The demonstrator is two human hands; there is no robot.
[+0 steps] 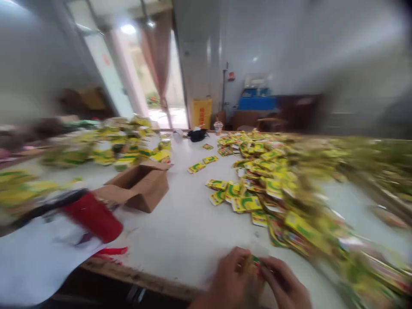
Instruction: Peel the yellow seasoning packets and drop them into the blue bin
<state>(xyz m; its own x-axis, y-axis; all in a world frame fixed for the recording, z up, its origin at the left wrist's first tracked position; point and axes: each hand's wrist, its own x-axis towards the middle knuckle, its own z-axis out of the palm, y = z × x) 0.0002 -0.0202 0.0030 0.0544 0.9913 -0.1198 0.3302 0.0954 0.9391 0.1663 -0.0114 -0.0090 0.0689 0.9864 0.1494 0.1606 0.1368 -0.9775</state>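
Note:
At the table's near edge, low in the head view, my left hand (230,277) and my right hand (283,281) close around one small yellow-green box (252,267) with a red patch. Fingers of both hands pinch it from either side; its lower part is hidden and blurred. Just beyond and to the right lies a long pile of similar yellow-green boxes (270,171). A few flat boxes (197,167) lie apart from the pile, toward the middle of the white table (186,231).
An open cardboard box (149,189) stands left of centre, near a red cylindrical object (95,216) and a white-clothed person's arm (45,257). More yellow packages (128,146) are heaped at the back left. A black item (197,134) and a clear cup (218,126) sit at the far edge.

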